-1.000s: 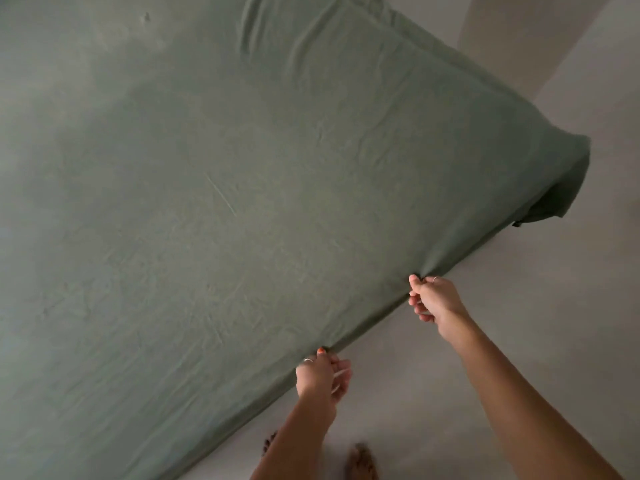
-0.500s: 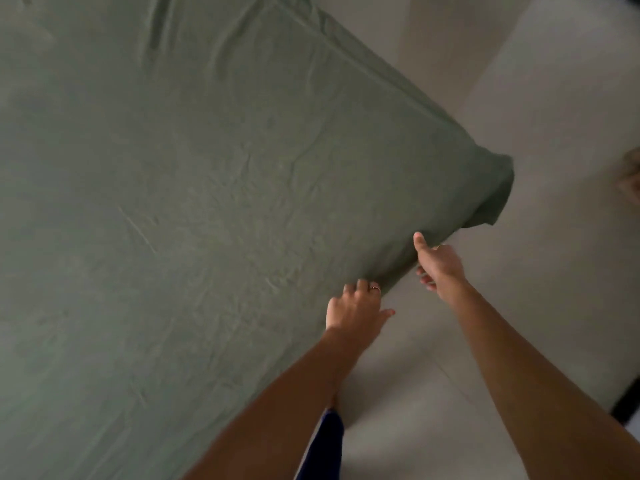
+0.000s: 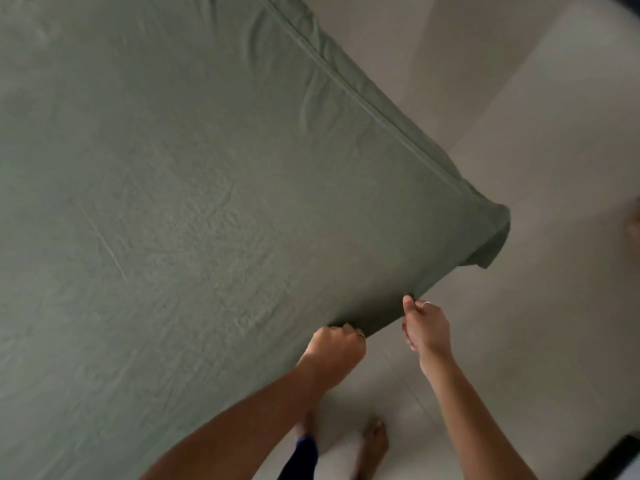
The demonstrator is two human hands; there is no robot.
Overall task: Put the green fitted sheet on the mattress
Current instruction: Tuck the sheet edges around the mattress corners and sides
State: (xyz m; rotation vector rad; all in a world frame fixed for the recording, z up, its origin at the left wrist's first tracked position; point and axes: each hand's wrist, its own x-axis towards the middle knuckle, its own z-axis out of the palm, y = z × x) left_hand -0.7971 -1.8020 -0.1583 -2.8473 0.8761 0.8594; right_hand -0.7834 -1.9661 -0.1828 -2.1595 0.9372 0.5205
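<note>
The green fitted sheet (image 3: 207, 202) covers the whole visible top of the mattress, lightly creased, with a seam ridge along the far side. Its right corner (image 3: 491, 240) hangs loose past the mattress end. My left hand (image 3: 337, 348) is clenched on the sheet's near edge. My right hand (image 3: 427, 329) pinches the same edge a little further right, thumb on top, a ring on one finger. The mattress itself is hidden under the sheet.
Pale tiled floor (image 3: 519, 323) lies to the right of and below the bed. My bare feet (image 3: 374, 441) stand on it close to the bed's edge. A pale wall or pillar (image 3: 433, 36) rises beyond the far side. Something dark sits at the bottom right corner (image 3: 620, 455).
Both hands have shifted right along the near edge toward the corner. My left hand, flat on the sheet half a second ago, is now clenched on the edge.
</note>
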